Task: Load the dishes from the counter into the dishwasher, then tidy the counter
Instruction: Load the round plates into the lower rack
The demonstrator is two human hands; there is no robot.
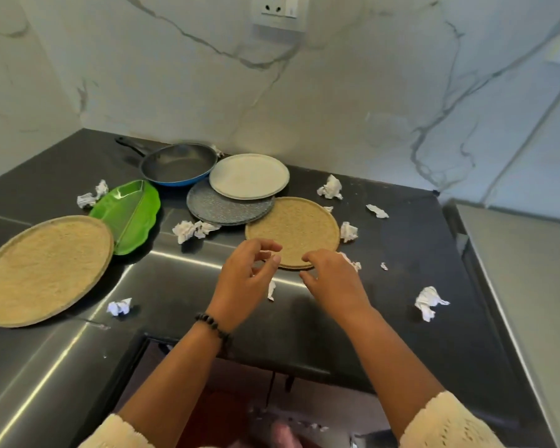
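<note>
Both cream knitted sleeves reach forward; my left hand hovers loosely curled and empty, my right hand spreads toward the near rim of the round woven tan plate, not yet gripping. Loading looks barely begun, I'd say: blue frying pan, white plate, speckled grey plate, green leaf-shaped dish and big woven tray all sit empty on the dark counter, crumpled paper scraps everywhere.

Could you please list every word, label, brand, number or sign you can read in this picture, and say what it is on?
None can be read.
The white wall socket plate shows no legible marking.
The round speckled tan plates, green leaf-shaped dish and blue frying pan show no text.
</note>
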